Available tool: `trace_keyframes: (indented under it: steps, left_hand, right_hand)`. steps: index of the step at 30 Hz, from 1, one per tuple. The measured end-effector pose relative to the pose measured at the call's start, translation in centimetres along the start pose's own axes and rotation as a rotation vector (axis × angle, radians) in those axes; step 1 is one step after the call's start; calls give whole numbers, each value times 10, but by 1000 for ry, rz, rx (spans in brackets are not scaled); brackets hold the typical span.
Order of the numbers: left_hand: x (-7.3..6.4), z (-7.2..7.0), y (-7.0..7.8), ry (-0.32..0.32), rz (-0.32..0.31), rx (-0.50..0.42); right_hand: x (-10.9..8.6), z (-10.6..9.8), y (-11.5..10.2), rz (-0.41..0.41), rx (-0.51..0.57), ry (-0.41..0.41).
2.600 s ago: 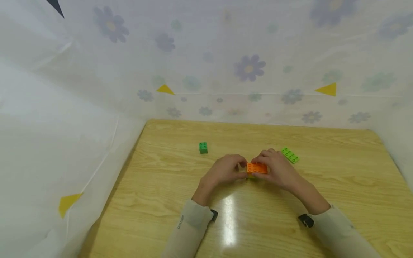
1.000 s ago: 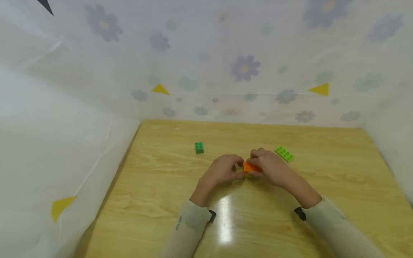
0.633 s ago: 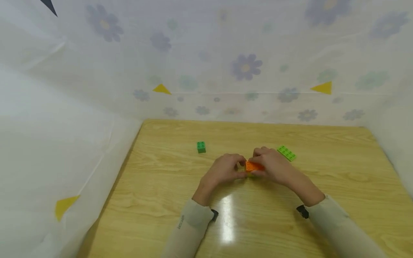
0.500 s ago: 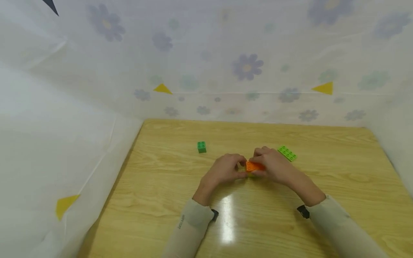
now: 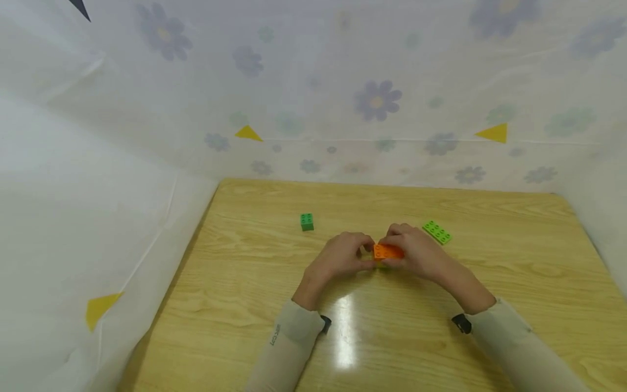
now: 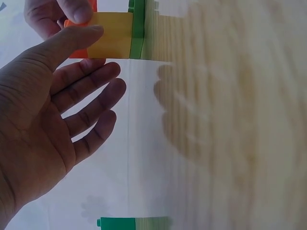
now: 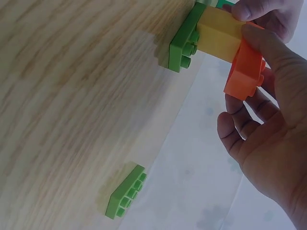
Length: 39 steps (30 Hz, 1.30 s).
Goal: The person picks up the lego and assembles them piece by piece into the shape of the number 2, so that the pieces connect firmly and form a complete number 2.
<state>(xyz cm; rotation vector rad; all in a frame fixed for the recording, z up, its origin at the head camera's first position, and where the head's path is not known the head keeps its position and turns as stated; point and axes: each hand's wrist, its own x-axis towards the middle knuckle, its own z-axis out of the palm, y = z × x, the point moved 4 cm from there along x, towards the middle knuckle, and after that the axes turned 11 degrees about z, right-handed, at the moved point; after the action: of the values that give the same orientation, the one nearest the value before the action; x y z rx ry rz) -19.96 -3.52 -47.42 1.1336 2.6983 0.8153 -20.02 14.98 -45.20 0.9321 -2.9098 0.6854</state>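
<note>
Orange brick (image 7: 247, 69), studded, rect.; atop flat-sided yel. block (image 6: 112, 36)

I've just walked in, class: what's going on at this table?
A person's right hand holds an orange studded plastic brick atop a yellow plastic block that the left hand pinches. The yellow block stands on a flat light-green plastic brick. A square dark-green plastic brick and another flat light-green brick lie apart on the wood-grain table.
</note>
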Motion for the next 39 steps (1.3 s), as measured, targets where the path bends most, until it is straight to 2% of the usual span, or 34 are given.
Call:
trace_keyframes:
  steps: [7,12,16,24,27,31,36,39]
  left_hand:
    - [-1,-1,-1,-24,1,-2]
    - [-2,-1,-4,-60,-1,-18]
    - [-4,-2,-7,-80,-19,-49]
    - [-9,-7,-9,-109,-19,-72]
    - [-14,-13,-10,-118,-23,-71]
    - [-20,-18,-12,-149,-41,-116]
    - [-30,-22,-12,-240,-95,-201]
    - [-36,-24,-7,-293,-132,-229]
  right_hand:
    - [1,0,2,-16,20,-6]
    - [2,-3,13,51,179,-53]
    - [2,-7,24,125,285,-30]
    - [8,-1,39,145,298,9]
    - [20,5,43,134,297,2]
    - [41,14,48,118,296,-24]
    - [72,26,40,66,297,-76]
    - [90,34,29,29,259,-93]
